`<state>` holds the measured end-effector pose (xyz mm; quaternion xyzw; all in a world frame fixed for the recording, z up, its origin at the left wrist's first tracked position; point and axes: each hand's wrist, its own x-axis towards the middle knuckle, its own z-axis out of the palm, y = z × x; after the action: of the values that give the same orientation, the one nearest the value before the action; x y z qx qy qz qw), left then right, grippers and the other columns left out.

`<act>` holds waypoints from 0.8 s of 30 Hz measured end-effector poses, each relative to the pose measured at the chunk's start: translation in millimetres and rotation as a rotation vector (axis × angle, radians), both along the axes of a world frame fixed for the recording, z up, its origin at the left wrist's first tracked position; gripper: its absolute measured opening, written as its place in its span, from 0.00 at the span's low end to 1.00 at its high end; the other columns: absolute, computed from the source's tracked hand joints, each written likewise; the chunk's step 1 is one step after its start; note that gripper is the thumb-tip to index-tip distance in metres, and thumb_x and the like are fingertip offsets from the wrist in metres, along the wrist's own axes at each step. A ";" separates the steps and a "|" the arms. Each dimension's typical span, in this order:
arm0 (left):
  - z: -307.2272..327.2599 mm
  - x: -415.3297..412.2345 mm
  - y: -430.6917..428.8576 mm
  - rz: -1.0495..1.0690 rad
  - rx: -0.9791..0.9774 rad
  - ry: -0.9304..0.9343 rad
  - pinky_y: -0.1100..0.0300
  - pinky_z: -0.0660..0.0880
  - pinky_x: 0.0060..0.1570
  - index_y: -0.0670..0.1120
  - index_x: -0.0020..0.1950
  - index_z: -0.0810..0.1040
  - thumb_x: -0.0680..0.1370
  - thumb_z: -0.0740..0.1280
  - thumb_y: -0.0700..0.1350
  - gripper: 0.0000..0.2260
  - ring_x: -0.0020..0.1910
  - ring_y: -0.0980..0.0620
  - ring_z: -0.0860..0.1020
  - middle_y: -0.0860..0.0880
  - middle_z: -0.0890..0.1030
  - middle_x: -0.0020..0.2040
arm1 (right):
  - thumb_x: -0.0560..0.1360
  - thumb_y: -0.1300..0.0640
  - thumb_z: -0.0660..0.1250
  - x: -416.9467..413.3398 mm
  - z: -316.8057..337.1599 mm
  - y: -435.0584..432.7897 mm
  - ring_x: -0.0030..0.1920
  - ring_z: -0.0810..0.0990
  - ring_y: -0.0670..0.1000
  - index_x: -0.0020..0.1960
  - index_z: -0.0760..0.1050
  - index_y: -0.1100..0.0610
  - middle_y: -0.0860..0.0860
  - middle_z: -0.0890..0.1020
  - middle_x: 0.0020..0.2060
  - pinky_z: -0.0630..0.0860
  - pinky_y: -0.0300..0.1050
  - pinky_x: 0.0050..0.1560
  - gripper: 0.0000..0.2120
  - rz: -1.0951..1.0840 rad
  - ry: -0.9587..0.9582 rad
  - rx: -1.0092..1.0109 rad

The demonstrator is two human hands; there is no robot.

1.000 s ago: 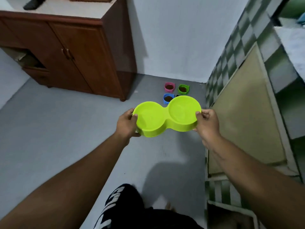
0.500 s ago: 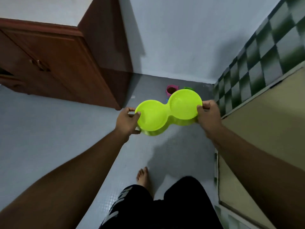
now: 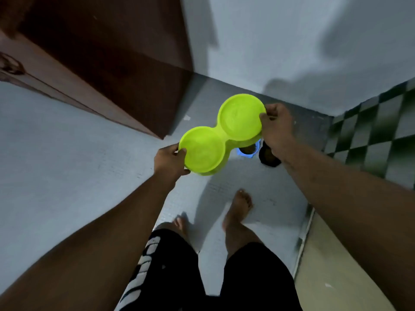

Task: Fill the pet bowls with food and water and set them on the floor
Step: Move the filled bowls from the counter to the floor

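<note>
**Over the far corner: green double bowl (image 3: 221, 136) reaches the cups (image 3: 247, 154)**

Left hand (image 3: 169, 161) grips the bowl's near-left rim, thumb on top, fingers (image 3: 186, 171) curled beneath. Right hand (image 3: 277, 126) pinches the far-right rim. Held clear of the floor (image 3: 67, 164), the bowl has advanced since a second ago and now hides most of the cups. Both wells look empty, so filling seems next.

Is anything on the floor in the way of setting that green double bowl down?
Yes, probably. A small blue bowl and a dark bowl sit on the floor, peeking out beneath the green double bowl's right end, by the right hand. The patch nearer the feet looks free.
</note>
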<state>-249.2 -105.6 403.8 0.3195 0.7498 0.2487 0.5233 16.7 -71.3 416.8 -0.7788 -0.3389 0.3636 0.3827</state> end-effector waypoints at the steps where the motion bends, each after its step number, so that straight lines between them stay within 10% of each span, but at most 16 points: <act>1: -13.4 5.8 10.5 0.033 -0.006 0.003 0.46 0.84 0.36 0.43 0.63 0.83 0.81 0.68 0.40 0.12 0.49 0.35 0.84 0.38 0.83 0.54 | 0.77 0.63 0.66 2.2 -12.9 17.2 0.48 0.79 0.50 0.55 0.78 0.61 0.52 0.81 0.47 0.77 0.47 0.54 0.08 0.008 0.021 -0.004; 8: -135.5 60.1 72.2 0.222 -0.046 -0.026 0.47 0.83 0.44 0.45 0.70 0.79 0.83 0.66 0.40 0.15 0.54 0.34 0.82 0.43 0.80 0.58 | 0.70 0.52 0.64 34.9 -155.6 113.6 0.57 0.81 0.53 0.55 0.78 0.46 0.50 0.85 0.52 0.69 0.62 0.69 0.15 0.088 0.032 -0.073; 17: -319.9 100.2 115.9 0.363 -0.098 -0.112 0.51 0.84 0.36 0.47 0.67 0.81 0.82 0.67 0.38 0.14 0.55 0.39 0.82 0.45 0.80 0.58 | 0.73 0.64 0.67 35.2 -325.8 169.9 0.54 0.82 0.56 0.73 0.70 0.56 0.60 0.81 0.58 0.77 0.42 0.47 0.28 0.108 0.004 -0.192; 24: -420.9 117.7 142.7 0.412 -0.099 -0.108 0.46 0.84 0.43 0.48 0.66 0.82 0.82 0.66 0.37 0.14 0.44 0.47 0.81 0.52 0.81 0.48 | 0.75 0.70 0.65 36.8 -429.0 178.2 0.62 0.74 0.51 0.79 0.58 0.59 0.54 0.75 0.65 0.73 0.41 0.60 0.35 0.092 0.084 -0.170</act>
<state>-131.5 37.1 -17.1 0.1196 0.7814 0.3303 0.5158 53.5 106.9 -12.1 -0.7761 -0.3257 0.4407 0.3121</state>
